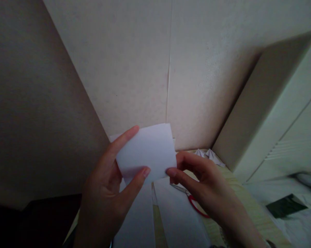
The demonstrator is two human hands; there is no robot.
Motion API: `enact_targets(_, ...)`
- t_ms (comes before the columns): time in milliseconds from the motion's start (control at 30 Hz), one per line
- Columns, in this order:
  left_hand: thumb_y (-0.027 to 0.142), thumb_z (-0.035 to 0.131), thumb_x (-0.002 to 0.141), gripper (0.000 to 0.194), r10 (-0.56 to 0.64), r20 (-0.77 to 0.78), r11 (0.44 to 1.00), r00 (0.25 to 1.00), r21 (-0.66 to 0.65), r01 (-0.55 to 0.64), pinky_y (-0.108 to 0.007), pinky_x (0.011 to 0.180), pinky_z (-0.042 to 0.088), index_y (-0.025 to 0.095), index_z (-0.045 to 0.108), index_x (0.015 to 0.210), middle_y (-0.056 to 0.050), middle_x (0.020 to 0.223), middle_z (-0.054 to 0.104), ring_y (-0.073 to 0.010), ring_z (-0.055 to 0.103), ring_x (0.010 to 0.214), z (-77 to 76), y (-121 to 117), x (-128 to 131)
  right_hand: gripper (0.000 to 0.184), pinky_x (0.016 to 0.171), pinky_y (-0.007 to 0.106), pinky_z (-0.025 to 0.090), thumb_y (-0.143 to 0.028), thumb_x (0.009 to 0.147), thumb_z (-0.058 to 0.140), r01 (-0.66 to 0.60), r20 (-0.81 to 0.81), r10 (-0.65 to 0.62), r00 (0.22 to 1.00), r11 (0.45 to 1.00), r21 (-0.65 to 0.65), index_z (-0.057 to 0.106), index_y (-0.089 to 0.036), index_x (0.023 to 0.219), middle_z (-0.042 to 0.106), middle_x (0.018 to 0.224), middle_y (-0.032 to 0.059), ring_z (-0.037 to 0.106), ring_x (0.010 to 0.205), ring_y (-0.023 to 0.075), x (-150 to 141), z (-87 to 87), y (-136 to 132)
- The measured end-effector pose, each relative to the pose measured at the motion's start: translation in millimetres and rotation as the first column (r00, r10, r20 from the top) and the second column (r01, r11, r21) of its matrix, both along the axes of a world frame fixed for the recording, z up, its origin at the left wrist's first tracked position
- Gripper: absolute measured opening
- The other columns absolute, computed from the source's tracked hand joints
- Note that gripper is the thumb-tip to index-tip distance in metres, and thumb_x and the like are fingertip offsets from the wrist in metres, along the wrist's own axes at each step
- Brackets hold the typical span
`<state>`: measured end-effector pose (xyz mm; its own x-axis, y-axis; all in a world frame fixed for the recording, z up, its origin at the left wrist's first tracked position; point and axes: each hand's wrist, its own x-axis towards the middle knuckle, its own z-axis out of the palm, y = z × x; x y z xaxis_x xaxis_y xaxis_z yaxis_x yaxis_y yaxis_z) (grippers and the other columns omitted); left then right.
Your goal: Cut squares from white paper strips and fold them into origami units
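Observation:
A small, nearly square piece of white paper [150, 148] is held up in front of me, its face toward the camera. My left hand [114, 182] grips it from the left, thumb on the near face and index finger along the upper edge. At the lower right corner, my right hand [197, 175] pinches the paper between thumb and fingers. Below lie white paper sheets [176, 213] with a narrow gap between them. Scissors with red handles [197, 208] rest beneath my right hand, partly hidden by it.
Folded white paper pieces [211, 156] lie at the back of the light wooden table [248, 203], against the wall [140, 69]. A pale cabinet [279, 100] stands on the right. A dark green flat object [286, 206] lies on a white surface at lower right.

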<state>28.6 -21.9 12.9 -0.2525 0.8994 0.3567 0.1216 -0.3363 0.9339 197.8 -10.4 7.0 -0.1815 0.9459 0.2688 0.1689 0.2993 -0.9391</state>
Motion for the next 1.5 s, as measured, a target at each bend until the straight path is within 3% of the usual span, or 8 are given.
enact_targets(300,0.029,0.080,0.082,0.036,-0.030,0.013,0.994,0.999,0.106,0.029,-0.025,0.087,0.064,0.037,0.076,0.116,0.006,0.121,0.079,-0.0202,0.077,0.104,-9.1,8.1,-4.8,0.020,0.060,0.026,0.038,-0.023,0.086,0.066,-0.029,-0.002,0.029,1.000,1.000,0.005,0.060,-0.021,0.067,0.062,0.063,-0.0025,0.057,0.064,0.0149,3.3,-5.3,5.5)
enact_targets(433,0.028,0.080,0.082,0.038,-0.034,0.026,0.999,0.999,0.034,0.033,-0.025,0.076,0.067,0.032,0.074,0.119,0.003,0.112,0.083,-0.0213,0.080,0.090,-6.5,8.5,-4.4,0.019,0.058,0.025,0.040,-0.024,0.086,0.067,-0.085,-0.013,0.084,0.996,0.996,-0.041,0.061,-0.021,0.069,0.064,0.064,-0.0025,0.059,0.063,0.0148,6.2,-4.5,7.9)
enact_targets(633,0.025,0.081,0.080,0.045,-0.040,-0.022,0.999,0.999,-0.001,0.040,-0.025,0.066,0.067,0.031,0.072,0.124,0.003,0.096,0.085,-0.0217,0.081,0.078,-2.8,4.9,-6.1,0.021,0.062,0.025,0.044,-0.032,0.090,0.066,-0.071,0.013,0.072,0.997,0.997,-0.037,0.067,-0.020,0.074,0.068,0.068,-0.0006,0.063,0.068,0.0156,3.3,-4.2,7.5)
enact_targets(833,0.027,0.082,0.080,0.048,-0.016,-0.066,0.999,0.998,0.032,0.018,-0.026,0.065,0.068,0.031,0.071,0.127,0.001,0.102,0.085,-0.0233,0.082,0.081,-4.9,5.1,-6.4,0.026,0.049,0.023,0.035,-0.033,0.087,0.065,0.005,0.014,-0.005,1.000,0.998,-0.064,0.064,-0.020,0.065,0.063,0.060,-0.0011,0.055,0.056,0.0130,1.6,-1.4,7.7)
enact_targets(1033,0.025,0.079,0.082,0.053,-0.064,-0.066,0.997,0.996,0.043,0.067,-0.030,0.073,0.070,0.031,0.065,0.133,0.000,0.110,0.084,-0.0269,0.081,0.093,-5.0,5.4,-6.0,0.013,0.054,0.024,0.043,-0.032,0.078,0.075,-0.014,-0.113,0.002,0.994,0.994,-0.112,0.071,-0.020,0.075,0.066,0.061,-0.0019,0.059,0.058,0.0142,-2.9,-2.5,9.2)
enact_targets(1267,0.021,0.079,0.081,0.057,-0.116,-0.063,0.991,0.991,0.060,0.119,-0.028,0.078,0.069,0.034,0.063,0.134,0.002,0.117,0.082,-0.0256,0.080,0.100,-3.6,5.5,-6.9,0.013,0.051,0.023,0.039,-0.030,0.076,0.076,0.024,-0.138,-0.044,0.989,0.989,-0.146,0.070,-0.020,0.070,0.062,0.055,-0.0038,0.054,0.052,0.0120,-3.9,-0.3,8.4)
enact_targets(1400,0.020,0.078,0.080,0.061,-0.095,-0.129,0.989,0.987,0.100,0.108,-0.030,0.083,0.068,0.030,0.060,0.137,-0.002,0.138,0.072,-0.0277,0.076,0.111,-6.4,6.4,-5.5,0.011,0.049,0.023,0.038,-0.027,0.075,0.075,0.024,-0.142,-0.042,0.989,0.991,-0.128,0.070,-0.020,0.069,0.060,0.054,-0.0046,0.050,0.049,0.0108,-3.0,2.3,7.9)
enact_targets(1500,0.016,0.077,0.078,0.066,-0.140,-0.070,0.980,0.988,0.129,0.149,-0.027,0.088,0.066,0.039,0.058,0.137,0.004,0.152,0.060,-0.0257,0.067,0.127,-10.7,7.7,-2.7,0.011,0.048,0.023,0.039,-0.026,0.075,0.075,0.025,-0.146,-0.043,0.988,0.992,-0.120,0.070,-0.020,0.067,0.060,0.053,-0.0047,0.049,0.048,0.0107,-2.6,3.6,7.8)
